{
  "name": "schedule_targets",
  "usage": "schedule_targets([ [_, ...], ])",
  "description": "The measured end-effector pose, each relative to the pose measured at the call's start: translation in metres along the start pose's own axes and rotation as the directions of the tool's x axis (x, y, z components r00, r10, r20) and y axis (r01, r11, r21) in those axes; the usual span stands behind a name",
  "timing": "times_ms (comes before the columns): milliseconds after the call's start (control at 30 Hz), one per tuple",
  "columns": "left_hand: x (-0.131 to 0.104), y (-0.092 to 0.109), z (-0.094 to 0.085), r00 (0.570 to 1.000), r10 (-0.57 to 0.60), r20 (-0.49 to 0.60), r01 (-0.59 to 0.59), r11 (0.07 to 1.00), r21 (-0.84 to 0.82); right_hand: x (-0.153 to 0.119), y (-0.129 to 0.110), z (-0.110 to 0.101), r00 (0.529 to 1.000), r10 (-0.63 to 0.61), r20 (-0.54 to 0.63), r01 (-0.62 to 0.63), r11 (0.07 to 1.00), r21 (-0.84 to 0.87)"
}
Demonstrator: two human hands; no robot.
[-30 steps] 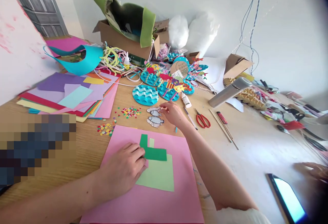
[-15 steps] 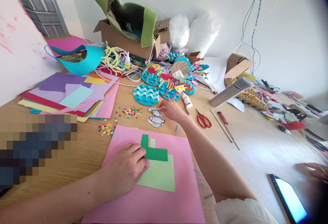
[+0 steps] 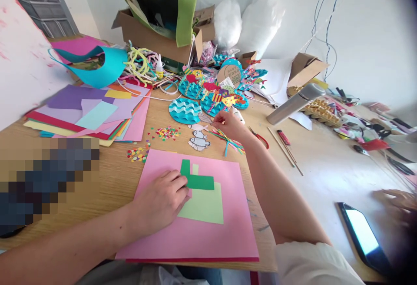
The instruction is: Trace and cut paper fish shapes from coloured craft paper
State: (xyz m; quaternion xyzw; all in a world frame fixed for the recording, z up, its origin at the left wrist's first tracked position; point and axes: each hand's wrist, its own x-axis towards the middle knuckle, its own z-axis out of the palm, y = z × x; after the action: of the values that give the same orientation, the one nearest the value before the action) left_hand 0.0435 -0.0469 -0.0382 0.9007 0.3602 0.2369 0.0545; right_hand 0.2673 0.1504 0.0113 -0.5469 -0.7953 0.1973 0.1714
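Note:
My left hand (image 3: 166, 193) rests on the pink paper sheet (image 3: 202, 246), fingers curled and pressed together beside a small pink paper piece (image 3: 189, 194). Under and next to those fingers lie green paper strips (image 3: 202, 182) and a light green paper rectangle (image 3: 205, 209). Farther out, my right hand (image 3: 230, 125) pinches a paper fish (image 3: 205, 118) at its fingertips. Beside it on the table lie a pinkish paper fish (image 3: 197, 127) and blue-grey drawn fish cutouts (image 3: 199, 144). Thin coloured paper strips (image 3: 228, 140) lie just below the right hand.
Coloured paper sheets (image 3: 65, 115) are stacked at left, near confetti dots (image 3: 164, 134). Behind are a wavy blue disc (image 3: 184, 111) and fish decorations (image 3: 224, 96). At right lie red-handled pliers (image 3: 263, 140), sticks (image 3: 282, 152), a steel flask (image 3: 295, 104) and a phone (image 3: 363, 233). Another hand (image 3: 400, 200) shows at the right edge.
My right hand has shifted slightly right, drawing a fish from the cutouts and uncovering the pinkish fish and coloured strips. The view has tilted down; my left hand stays on the papers.

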Motion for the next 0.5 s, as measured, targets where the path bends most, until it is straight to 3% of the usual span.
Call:
schedule_targets([
  [100,-0.001,0.001,-0.001,1.0,0.017,-0.014,-0.016,0.999,0.052,-0.028,-0.008,-0.006,0.998,0.044,-0.053,-0.026,0.951,0.307],
  [200,-0.003,0.005,-0.002,0.999,0.038,-0.037,-0.033,0.993,0.117,-0.066,-0.025,0.0,0.991,0.068,0.112,-0.115,0.864,0.489],
  [333,-0.008,0.009,-0.002,0.997,0.065,-0.038,-0.057,0.982,0.178,-0.109,-0.045,0.018,0.918,0.076,0.388,-0.28,0.819,0.501],
  [500,-0.01,0.012,-0.003,0.995,0.095,-0.007,-0.091,0.969,0.23,-0.124,-0.047,0.035,0.879,0.112,0.463,-0.36,0.792,0.493],
])
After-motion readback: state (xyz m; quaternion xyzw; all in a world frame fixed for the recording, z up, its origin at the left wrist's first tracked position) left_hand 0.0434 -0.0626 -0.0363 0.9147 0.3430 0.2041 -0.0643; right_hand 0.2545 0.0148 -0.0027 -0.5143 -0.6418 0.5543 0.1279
